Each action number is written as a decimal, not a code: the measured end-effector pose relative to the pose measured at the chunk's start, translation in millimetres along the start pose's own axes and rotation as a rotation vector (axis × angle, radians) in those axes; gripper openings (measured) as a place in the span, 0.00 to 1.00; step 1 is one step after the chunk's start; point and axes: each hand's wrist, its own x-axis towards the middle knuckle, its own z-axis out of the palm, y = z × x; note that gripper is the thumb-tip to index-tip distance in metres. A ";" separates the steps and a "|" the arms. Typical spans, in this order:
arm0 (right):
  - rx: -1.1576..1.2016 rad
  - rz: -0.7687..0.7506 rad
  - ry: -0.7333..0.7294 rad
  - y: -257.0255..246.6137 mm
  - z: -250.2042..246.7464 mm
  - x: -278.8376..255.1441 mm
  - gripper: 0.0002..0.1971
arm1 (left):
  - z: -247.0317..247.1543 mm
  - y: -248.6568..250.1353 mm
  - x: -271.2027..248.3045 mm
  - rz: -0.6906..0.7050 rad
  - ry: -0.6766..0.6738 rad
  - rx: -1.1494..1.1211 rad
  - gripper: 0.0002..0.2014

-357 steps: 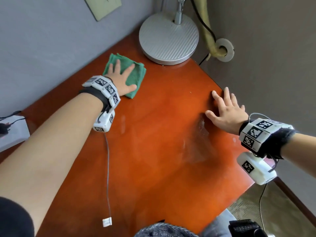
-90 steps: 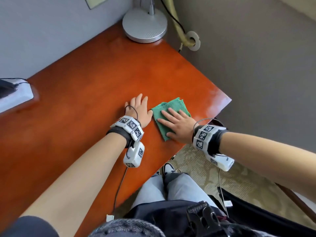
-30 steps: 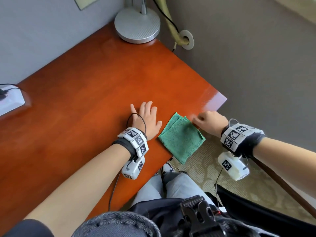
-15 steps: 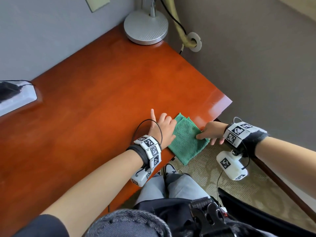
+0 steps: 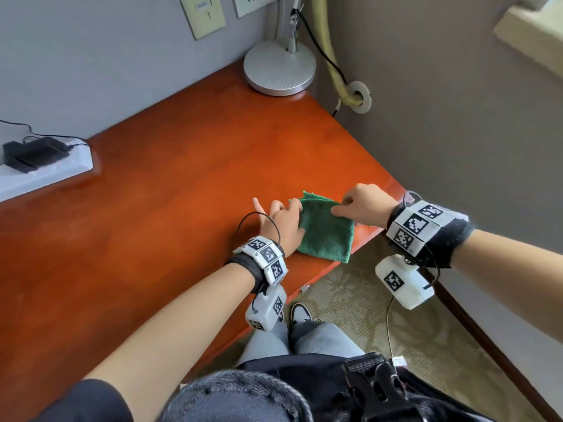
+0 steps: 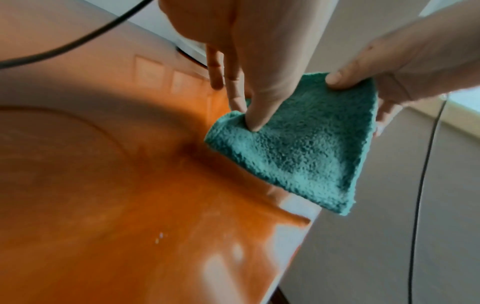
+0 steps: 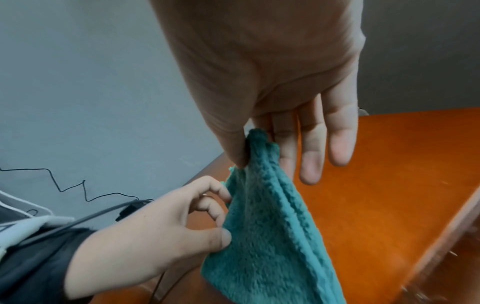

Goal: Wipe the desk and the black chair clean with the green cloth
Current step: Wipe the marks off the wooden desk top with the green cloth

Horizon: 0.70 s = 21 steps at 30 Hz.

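Head-camera footage showed both of the person's hands working the green cloth (image 5: 324,231) at the near right corner of the orange-brown desk (image 5: 182,193). Seen from the right wrist, the right hand (image 7: 265,82) pinched the cloth's upper corner between thumb and forefinger, the three remaining fingers (image 7: 340,142) hanging straight beside it. The left hand (image 5: 281,226) took the opposite edge, its thumb pressed onto the top of the fabric and its curled fingers against the side; the left wrist view showed that thumb (image 6: 262,111) dimpling the pile. Between the two grips the folded cloth was lifted and slanted, one corner drooping past the desk's front edge; whether its lower edge touched the wood could not be told. Both wrists wore white marker-printed bands and small white camera units. Farther out, a round silver lamp base (image 5: 279,70) stood at the desk's far corner against the wall, a white power strip (image 5: 45,172) with a black plug lay at the far left, and two wall plates (image 5: 202,13) sat above. Below the desk edge, patterned carpet (image 5: 426,336), grey trousers and a shoe were visible.
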 end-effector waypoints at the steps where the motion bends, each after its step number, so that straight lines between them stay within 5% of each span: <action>1: 0.014 -0.023 0.018 -6.0 -5.4 0.9 0.21 | -6.5 -4.8 0.1 -0.049 0.039 -0.059 0.15; 6: 0.128 -0.088 0.050 -45.9 -31.9 11.9 0.17 | -47.9 -33.3 2.5 -0.309 0.253 -0.367 0.20; 11: 0.266 -0.139 0.095 -97.1 -55.3 25.8 0.16 | -92.3 -65.8 -2.0 -0.393 0.411 -0.791 0.24; 21: 0.294 -0.232 0.177 -165.2 -62.3 23.0 0.13 | -143.8 -111.3 -21.5 -0.380 0.546 -0.856 0.16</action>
